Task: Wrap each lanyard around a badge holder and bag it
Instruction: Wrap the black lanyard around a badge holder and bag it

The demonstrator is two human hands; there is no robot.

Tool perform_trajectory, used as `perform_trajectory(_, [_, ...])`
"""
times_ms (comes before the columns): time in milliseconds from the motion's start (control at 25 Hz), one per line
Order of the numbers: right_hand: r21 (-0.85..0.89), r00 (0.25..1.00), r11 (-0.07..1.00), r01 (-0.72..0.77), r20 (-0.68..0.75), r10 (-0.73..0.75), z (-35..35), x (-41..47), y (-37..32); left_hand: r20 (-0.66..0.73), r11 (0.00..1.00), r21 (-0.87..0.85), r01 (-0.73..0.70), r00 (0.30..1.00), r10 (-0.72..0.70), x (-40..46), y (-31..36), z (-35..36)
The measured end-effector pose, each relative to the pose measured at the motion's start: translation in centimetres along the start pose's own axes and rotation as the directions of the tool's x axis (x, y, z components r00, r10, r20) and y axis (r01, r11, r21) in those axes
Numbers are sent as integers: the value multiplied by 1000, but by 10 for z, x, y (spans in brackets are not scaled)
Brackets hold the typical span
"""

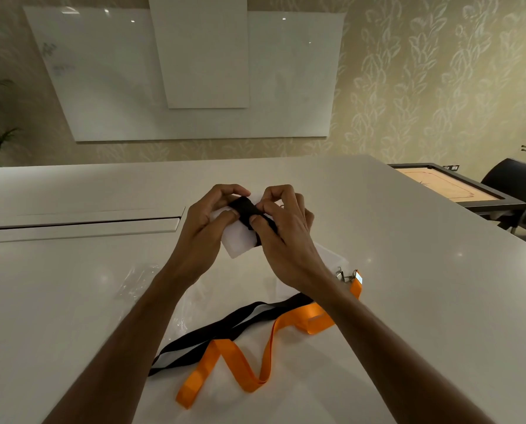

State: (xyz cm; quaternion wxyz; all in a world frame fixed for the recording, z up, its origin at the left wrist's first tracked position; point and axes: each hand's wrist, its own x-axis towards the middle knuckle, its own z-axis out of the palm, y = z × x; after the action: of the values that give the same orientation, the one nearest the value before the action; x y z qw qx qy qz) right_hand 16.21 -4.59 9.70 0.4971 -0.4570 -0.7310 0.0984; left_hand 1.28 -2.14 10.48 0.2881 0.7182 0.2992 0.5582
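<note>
Presently: badge holder [238, 240] held above desk [72, 301], left hand [200, 228] pinching its near-left edge, right hand [283, 240] pinching black lanyard [246, 209] wound crosswise, tail trailing right, toward wearer.

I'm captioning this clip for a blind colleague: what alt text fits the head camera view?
Two bare hands, left hand and right hand, hold a white badge holder above a white table, with a black lanyard wound around it. Nearer the camera, another black lanyard and an orange lanyard lie loose beside clear plastic bags.
</note>
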Motion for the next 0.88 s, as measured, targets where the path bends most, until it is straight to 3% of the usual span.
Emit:
perform_trajectory(360, [70,999,997,29,-35,-27,-15,-5,14,14,978,-107,177,984,-177,-7,-8,-7])
perform_trajectory(520, [-184,968,973,135,235,-90,-27,-11,26,43,954,-129,270,963,-267,-30,-17,-12])
perform_trajectory(640, [-222,905,961,162,422,-55,-27,-20,28,63,936,-110,335,942,-330,-51,-22,-8])
perform_trajectory(880, [-248,900,959,140,436,-19,-22,-41,32,72,859,-156,488,873,-483,-79,-28,-4])
